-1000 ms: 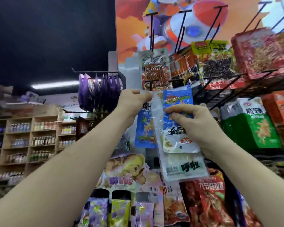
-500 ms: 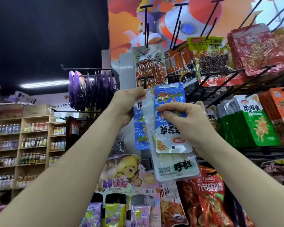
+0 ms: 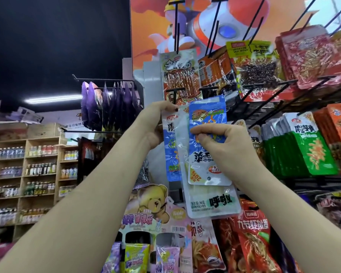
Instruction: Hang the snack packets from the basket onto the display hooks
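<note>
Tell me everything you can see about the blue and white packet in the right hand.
The blue and white packet is a flat, glossy plastic pouch, crinkled and reflective. Its upper half is blue with a cartoon graphic. Its lower half is white with black characters, a red logo and a yellow corner. It hangs roughly upright, pinched near mid-height by the right hand, and overlaps a larger pale packet behind it.
</note>
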{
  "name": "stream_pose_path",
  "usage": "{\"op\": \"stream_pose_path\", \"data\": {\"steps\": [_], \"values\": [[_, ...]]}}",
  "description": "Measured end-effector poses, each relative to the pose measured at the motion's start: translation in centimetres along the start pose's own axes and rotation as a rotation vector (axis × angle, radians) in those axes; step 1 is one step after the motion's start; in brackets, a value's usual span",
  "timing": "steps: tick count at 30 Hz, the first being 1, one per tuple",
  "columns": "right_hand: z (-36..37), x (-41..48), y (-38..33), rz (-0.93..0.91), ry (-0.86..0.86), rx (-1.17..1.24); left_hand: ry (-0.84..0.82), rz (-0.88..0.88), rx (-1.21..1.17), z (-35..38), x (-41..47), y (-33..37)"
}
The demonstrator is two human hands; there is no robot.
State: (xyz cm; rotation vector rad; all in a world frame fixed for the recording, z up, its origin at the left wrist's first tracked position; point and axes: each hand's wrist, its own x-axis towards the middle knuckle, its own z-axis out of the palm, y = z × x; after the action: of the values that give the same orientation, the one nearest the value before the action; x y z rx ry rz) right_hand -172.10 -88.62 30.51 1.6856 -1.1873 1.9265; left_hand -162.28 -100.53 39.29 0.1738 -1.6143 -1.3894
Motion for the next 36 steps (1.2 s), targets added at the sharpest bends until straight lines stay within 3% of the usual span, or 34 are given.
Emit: {"op": "stream_pose_path", "data": {"steps": [4,7,11,16,18,19,21,23,30,36], "values": [[0.2,-0.1,0.5,0.006,-0.014,-0.035,0.039,-0.013,0.023,-0.5,0.3,-0.9],[0.4,-0.2,0.8,0.032,-0.014,-0.001,0.120,0.179,0.132,-0.6,0.8,-1.5],[0.6,-0.3,1.1,0.046,0.017,0.031,0.277,0.525,0.530,-1.0,1.5,-2.9],[0.2,-0.6,1.8,0.048,0.119,0.139,0.347,0.619,0.815,-1.4,0.3,-3.7],[0.0,-0.8,1.8,0.044,0.143,0.182,0.379,0.686,0.817,-1.6,-1.8,-3.2],[-0.1,-0.9,1.8,0.037,0.154,0.206,0.319,0.674,0.727,-1.4,-3.4,-3.2],[-0.3,-1.1,1.6,0.018,0.189,0.266,0.033,0.510,0.551,-0.5,-7.0,-3.5],[-0.3,-1.3,1.3,0.004,0.232,0.336,-0.125,0.402,0.571,0.4,-9.2,-4.4],[-0.3,-2.3,1.5,-0.005,0.358,0.356,0.018,0.364,0.768,1.9,-9.4,-5.9],[-0.7,-2.2,2.3,0.059,0.377,0.316,-0.004,0.345,0.517,2.3,-9.6,-5.9]]}}
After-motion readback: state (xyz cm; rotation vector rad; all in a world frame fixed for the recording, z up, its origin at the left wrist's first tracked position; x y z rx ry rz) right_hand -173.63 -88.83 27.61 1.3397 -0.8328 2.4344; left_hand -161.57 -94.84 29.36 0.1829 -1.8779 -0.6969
